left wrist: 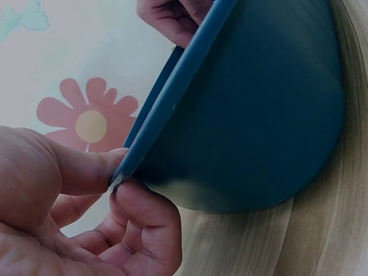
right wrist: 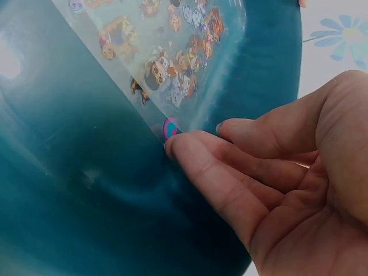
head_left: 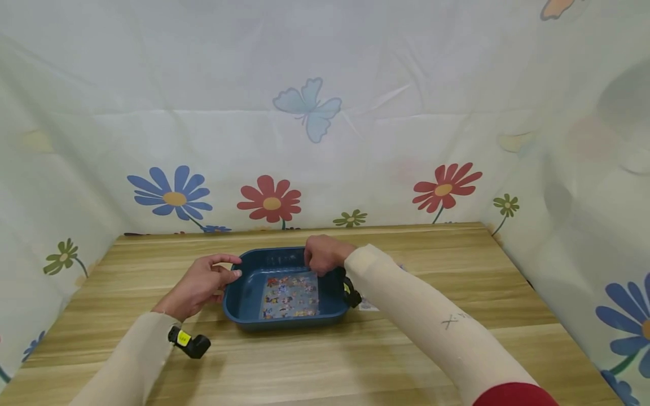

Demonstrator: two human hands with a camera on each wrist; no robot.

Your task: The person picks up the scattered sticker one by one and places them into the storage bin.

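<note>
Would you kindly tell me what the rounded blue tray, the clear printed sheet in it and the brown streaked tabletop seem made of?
Rounded blue tray: probably smooth, semi-glossy plastic, judging by its soft highlights.
Clear printed sheet: likely thin, glossy plastic film, since blue shows through.
Brown streaked tabletop: wood or wood-look laminate, fairly matte; grain shows.

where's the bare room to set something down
Free: the striped wooden tabletop in front of the blue rectangular plastic basin, and the tabletop's far right corner beside the flowered white backdrop. Crowded: inside the basin, around the transparent cartoon sheet and right hand.
</note>
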